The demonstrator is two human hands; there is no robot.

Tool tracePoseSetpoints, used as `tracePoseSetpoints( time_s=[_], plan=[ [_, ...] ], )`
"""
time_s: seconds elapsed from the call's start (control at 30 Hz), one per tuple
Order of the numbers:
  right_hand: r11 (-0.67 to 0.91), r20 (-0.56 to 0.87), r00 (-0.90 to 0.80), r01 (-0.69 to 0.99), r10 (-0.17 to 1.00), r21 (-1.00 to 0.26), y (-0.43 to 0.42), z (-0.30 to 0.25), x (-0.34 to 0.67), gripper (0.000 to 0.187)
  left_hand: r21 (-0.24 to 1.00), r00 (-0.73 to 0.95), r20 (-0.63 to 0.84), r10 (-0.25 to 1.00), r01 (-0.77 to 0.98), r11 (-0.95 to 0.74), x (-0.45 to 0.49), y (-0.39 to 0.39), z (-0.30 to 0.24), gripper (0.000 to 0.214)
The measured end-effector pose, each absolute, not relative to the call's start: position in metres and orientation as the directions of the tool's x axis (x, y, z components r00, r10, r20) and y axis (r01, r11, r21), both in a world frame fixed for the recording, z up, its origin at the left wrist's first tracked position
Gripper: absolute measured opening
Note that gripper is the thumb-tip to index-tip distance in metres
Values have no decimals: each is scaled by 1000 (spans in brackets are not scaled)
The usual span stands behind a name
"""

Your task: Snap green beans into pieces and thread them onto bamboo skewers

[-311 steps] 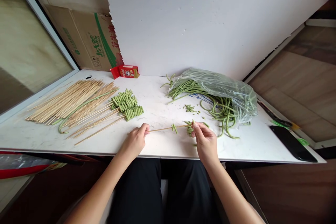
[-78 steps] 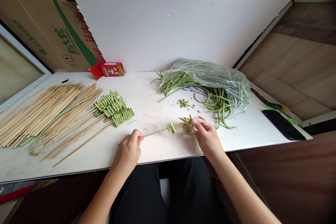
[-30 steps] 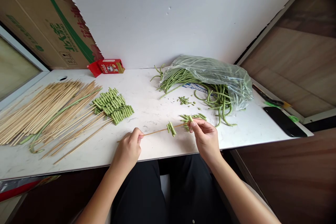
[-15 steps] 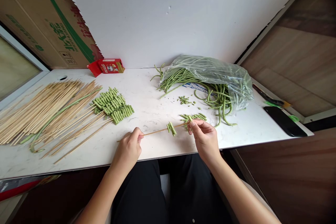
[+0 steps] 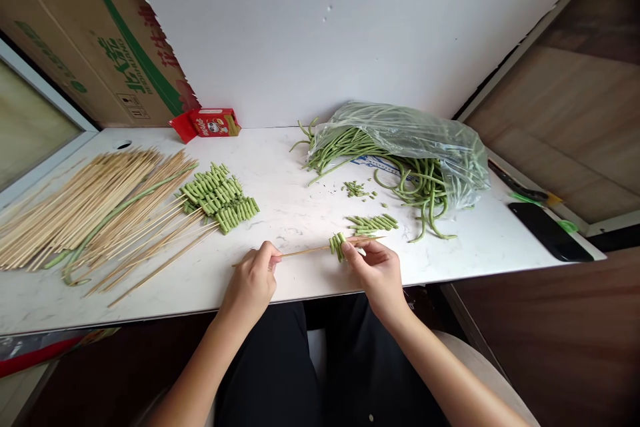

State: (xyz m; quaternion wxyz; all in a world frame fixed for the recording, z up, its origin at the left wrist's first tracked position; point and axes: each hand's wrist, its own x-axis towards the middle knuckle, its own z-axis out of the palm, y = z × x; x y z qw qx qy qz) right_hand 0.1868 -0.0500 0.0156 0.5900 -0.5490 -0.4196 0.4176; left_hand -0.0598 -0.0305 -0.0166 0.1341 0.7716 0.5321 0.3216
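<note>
My left hand (image 5: 255,271) is closed on one end of a thin wooden skewer (image 5: 304,251), held level above the table's front edge. Several short green bean pieces (image 5: 335,247) sit side by side across the skewer. My right hand (image 5: 376,271) pinches a bean piece on it, close against the others, and the skewer's pointed tip shows past the fingers. Just behind that hand lies a row of loose cut bean pieces (image 5: 373,223). To the left, finished-looking skewers of beans (image 5: 217,197) are stacked with their sticks pointing toward the front left.
Many bare skewers (image 5: 75,207) cover the table's left side, with a long bean (image 5: 115,213) across them. Long beans (image 5: 350,150) spill from a clear plastic bag (image 5: 430,130). A red packet (image 5: 215,123), a black phone (image 5: 550,231) and a knife (image 5: 517,183) lie around. Bean ends (image 5: 355,189) are scattered.
My right hand has moved left along the skewer, bringing a bean piece from near the tip up against the others. My left hand keeps its hold. The view has shifted slightly.
</note>
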Motion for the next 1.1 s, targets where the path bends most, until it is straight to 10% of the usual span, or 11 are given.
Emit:
tracePoseSetpoints(
  time_s=[0.33, 0.57, 0.93, 1.1],
  plan=[
    [18, 50, 259, 125, 965, -992, -30, 24, 236, 41, 549, 161, 336, 928, 767, -332, -61, -29, -21, 13],
    [273, 270, -113, 680, 956, -681, -23, 40, 282, 13, 516, 148, 310, 939, 803, -297, -61, -29, -20, 16],
    [347, 184, -295, 774, 938, -530, -21, 37, 292, 2, 490, 161, 321, 933, 815, -310, -65, -26, -29, 22],
    [267, 132, -234, 778, 963, -568, -24, 38, 289, 27, 484, 174, 327, 929, 814, -323, -65, -26, -28, 22]
  ],
)
